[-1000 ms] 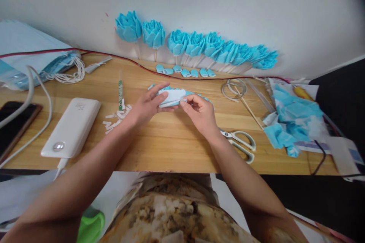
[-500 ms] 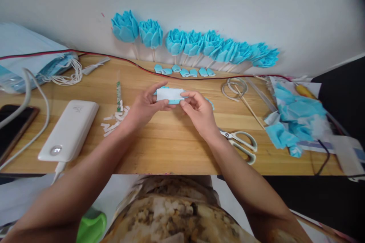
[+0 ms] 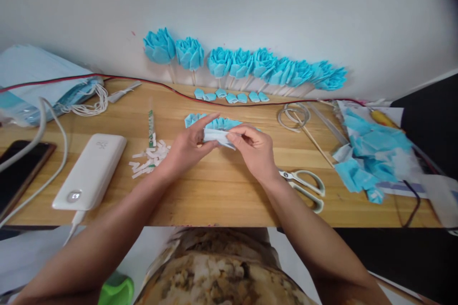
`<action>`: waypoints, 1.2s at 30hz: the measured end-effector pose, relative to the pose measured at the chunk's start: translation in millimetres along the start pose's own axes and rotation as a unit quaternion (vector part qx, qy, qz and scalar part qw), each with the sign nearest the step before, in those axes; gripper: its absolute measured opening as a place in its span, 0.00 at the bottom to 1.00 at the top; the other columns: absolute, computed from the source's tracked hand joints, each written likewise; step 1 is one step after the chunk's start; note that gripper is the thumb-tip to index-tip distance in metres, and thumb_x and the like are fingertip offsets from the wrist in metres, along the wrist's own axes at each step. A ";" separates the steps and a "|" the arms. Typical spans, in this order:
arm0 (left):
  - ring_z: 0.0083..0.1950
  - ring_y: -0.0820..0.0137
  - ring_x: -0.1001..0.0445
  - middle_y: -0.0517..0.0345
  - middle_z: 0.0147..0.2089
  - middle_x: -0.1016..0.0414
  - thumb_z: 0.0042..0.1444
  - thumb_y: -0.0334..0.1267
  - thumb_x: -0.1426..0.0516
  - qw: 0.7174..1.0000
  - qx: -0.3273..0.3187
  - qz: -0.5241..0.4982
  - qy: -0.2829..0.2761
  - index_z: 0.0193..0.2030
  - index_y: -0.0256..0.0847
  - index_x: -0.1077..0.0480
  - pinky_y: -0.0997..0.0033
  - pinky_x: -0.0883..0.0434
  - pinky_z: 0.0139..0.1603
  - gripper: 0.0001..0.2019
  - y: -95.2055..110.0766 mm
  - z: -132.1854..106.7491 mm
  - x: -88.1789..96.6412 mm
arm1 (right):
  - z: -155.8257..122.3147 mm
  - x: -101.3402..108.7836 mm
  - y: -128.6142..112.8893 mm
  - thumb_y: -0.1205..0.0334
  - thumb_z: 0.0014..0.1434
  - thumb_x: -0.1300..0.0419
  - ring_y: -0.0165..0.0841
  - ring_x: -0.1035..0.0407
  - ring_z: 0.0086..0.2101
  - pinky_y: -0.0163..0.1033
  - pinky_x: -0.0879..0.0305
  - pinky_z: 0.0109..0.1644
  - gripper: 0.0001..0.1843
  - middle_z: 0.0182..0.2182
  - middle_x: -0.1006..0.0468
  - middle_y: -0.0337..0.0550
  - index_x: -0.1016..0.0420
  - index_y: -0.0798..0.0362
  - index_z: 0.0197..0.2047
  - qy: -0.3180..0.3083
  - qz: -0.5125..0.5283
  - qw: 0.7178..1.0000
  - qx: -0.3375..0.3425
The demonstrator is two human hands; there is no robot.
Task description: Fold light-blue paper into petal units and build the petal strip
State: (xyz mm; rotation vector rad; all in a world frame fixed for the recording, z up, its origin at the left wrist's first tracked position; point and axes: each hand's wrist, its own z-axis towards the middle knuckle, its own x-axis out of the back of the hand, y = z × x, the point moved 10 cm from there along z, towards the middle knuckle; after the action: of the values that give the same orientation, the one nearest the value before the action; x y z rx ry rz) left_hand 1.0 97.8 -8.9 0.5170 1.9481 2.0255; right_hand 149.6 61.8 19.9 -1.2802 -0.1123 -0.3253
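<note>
We spot power bank near left front edge of worktop, white scraps just right of it. Our left hand at worktop middle, grip pinched shut on left end of folded blue-white piece. Piece held just above worktop, in front of row of blue petals. Our right hand clamps right end, grip closed on it, fingers curled over top. Paper flowers line back edge. Scissors near front edge, beside right wrist. Blue scrap pile at right edge.
</note>
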 end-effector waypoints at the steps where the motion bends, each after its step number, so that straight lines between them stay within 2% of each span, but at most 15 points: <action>1: 0.38 0.66 0.23 0.53 0.43 0.20 0.50 0.37 0.33 1.000 0.002 -0.015 -0.009 0.68 0.45 0.36 0.67 0.25 0.41 0.37 0.1 0.3 -2.1 | -0.9 2.2 -7.5 0.59 0.61 0.37 0.32 0.28 0.34 0.39 0.32 0.41 0.06 0.32 0.20 0.39 0.20 0.49 0.33 0.009 -0.021 0.999 0.026; 4: 0.42 0.64 0.22 0.52 0.43 0.20 0.48 0.40 0.32 0.998 0.001 -0.061 -0.032 0.69 0.44 0.38 0.65 0.25 0.45 0.40 1.1 1.4 -6.9 | -3.5 6.0 -22.9 0.62 0.62 0.37 0.32 0.29 0.34 0.40 0.33 0.43 0.06 0.32 0.21 0.39 0.21 0.49 0.33 0.028 -0.064 0.995 0.077; 6: 0.44 0.63 0.22 0.52 0.44 0.20 0.47 0.41 0.31 0.997 -0.002 -0.070 -0.039 0.67 0.43 0.35 0.64 0.26 0.46 0.39 2.8 1.6 -8.0 | -3.9 7.1 -25.5 0.61 0.62 0.37 0.33 0.29 0.34 0.41 0.33 0.43 0.05 0.31 0.21 0.38 0.22 0.49 0.33 0.033 -0.070 0.994 0.082; 9: 0.42 0.63 0.22 0.52 0.41 0.20 0.49 0.45 0.32 0.998 -0.003 -0.055 -0.033 0.62 0.42 0.30 0.66 0.26 0.42 0.33 6.4 1.0 -5.4 | -3.1 8.3 -23.2 0.61 0.61 0.36 0.33 0.30 0.34 0.40 0.33 0.42 0.05 0.31 0.22 0.38 0.23 0.49 0.32 0.036 -0.062 0.995 0.071; 12: 0.36 0.66 0.24 0.55 0.36 0.20 0.51 0.48 0.33 0.999 0.004 -0.034 -0.002 0.55 0.40 0.25 0.69 0.28 0.37 0.26 8.3 0.6 2.4 | -2.1 9.3 -17.6 0.60 0.59 0.35 0.32 0.31 0.33 0.39 0.34 0.40 0.05 0.30 0.23 0.37 0.24 0.49 0.31 0.042 -0.033 0.997 0.050; 17: 0.32 0.70 0.26 0.54 0.33 0.19 0.51 0.53 0.34 0.998 0.011 -0.019 0.052 0.35 0.36 0.19 0.73 0.29 0.34 0.19 5.9 1.6 15.4 | -0.6 2.3 1.2 0.55 0.59 0.35 0.29 0.33 0.30 0.35 0.37 0.36 0.10 0.28 0.25 0.36 0.23 0.50 0.30 0.012 0.063 0.998 -0.013; 19: 0.32 0.70 0.27 0.55 0.31 0.19 0.51 0.52 0.35 0.997 0.014 -0.009 0.071 0.33 0.36 0.19 0.73 0.29 0.34 0.18 4.4 1.9 21.4 | 1.2 8.0 9.4 0.52 0.59 0.35 0.28 0.35 0.29 0.34 0.38 0.35 0.12 0.26 0.27 0.35 0.23 0.51 0.29 0.035 0.116 0.992 -0.036; 22: 0.30 0.72 0.28 0.58 0.29 0.21 0.52 0.50 0.36 0.996 0.021 -0.002 0.092 0.34 0.38 0.19 0.75 0.29 0.32 0.15 3.8 1.1 30.6 | 5.4 26.0 21.7 0.47 0.55 0.33 0.27 0.38 0.28 0.33 0.38 0.33 0.17 0.24 0.32 0.34 0.27 0.51 0.26 0.103 0.189 0.974 -0.072; 24: 0.30 0.72 0.28 0.58 0.29 0.20 0.53 0.49 0.36 0.998 0.043 0.007 0.043 0.33 0.39 0.19 0.76 0.30 0.32 0.14 1.7 0.9 23.3 | 8.3 37.1 26.8 0.44 0.52 0.32 0.27 0.38 0.27 0.33 0.37 0.32 0.20 0.24 0.34 0.33 0.30 0.50 0.26 0.140 0.219 0.961 -0.090; 26: 0.31 0.70 0.26 0.56 0.31 0.19 0.53 0.48 0.36 0.993 0.077 0.032 -0.080 0.34 0.38 0.19 0.75 0.29 0.32 0.14 -2.7 -2.8 -1.5 | 10.4 43.5 29.9 0.42 0.51 0.32 0.27 0.39 0.26 0.32 0.38 0.29 0.22 0.24 0.36 0.33 0.32 0.50 0.26 0.156 0.226 0.956 -0.104; 28: 0.33 0.67 0.23 0.54 0.34 0.17 0.53 0.47 0.37 0.971 0.097 0.065 -0.209 0.37 0.38 0.18 0.73 0.28 0.33 0.14 -6.7 -13.3 -28.4 | 11.2 44.5 31.8 0.40 0.50 0.32 0.26 0.41 0.24 0.31 0.39 0.27 0.23 0.23 0.37 0.33 0.33 0.50 0.27 0.157 0.221 0.955 -0.117; 30: 0.37 0.65 0.21 0.52 0.39 0.16 0.54 0.46 0.37 0.949 0.098 0.086 -0.286 0.42 0.38 0.18 0.71 0.27 0.37 0.15 -8.2 -23.0 -45.6 | 10.8 41.2 33.2 0.39 0.50 0.32 0.26 0.41 0.24 0.32 0.40 0.26 0.24 0.23 0.38 0.33 0.34 0.50 0.26 0.146 0.216 0.957 -0.128; 31: 0.39 0.64 0.21 0.52 0.41 0.16 0.54 0.45 0.37 0.943 0.093 0.089 -0.305 0.44 0.38 0.19 0.71 0.26 0.40 0.16 -8.0 -25.6 -50.3 | 10.3 38.9 33.5 0.38 0.50 0.33 0.27 0.41 0.24 0.32 0.40 0.25 0.24 0.23 0.38 0.33 0.34 0.50 0.26 0.140 0.213 0.958 -0.132; 33: 0.44 0.62 0.20 0.51 0.45 0.16 0.54 0.45 0.37 0.945 0.076 0.093 -0.305 0.47 0.39 0.19 0.69 0.26 0.45 0.17 -5.7 -24.9 -51.3 | 9.1 34.0 33.5 0.38 0.51 0.33 0.27 0.41 0.24 0.32 0.39 0.25 0.25 0.23 0.39 0.33 0.35 0.50 0.26 0.125 0.207 0.961 -0.137; 36: 0.45 0.61 0.21 0.50 0.45 0.17 0.55 0.51 0.38 0.967 0.033 0.120 -0.221 0.44 0.39 0.19 0.67 0.26 0.46 0.19 2.5 -12.6 -33.7 | 7.5 28.1 31.7 0.38 0.53 0.35 0.27 0.42 0.24 0.32 0.40 0.25 0.25 0.22 0.40 0.33 0.36 0.50 0.25 0.104 0.195 0.966 -0.138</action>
State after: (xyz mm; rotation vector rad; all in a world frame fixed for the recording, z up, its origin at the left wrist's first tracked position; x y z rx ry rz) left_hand 25.7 71.5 -8.7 1.1602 1.7461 1.7769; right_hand 186.5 71.9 0.2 -1.4995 0.3729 -0.1357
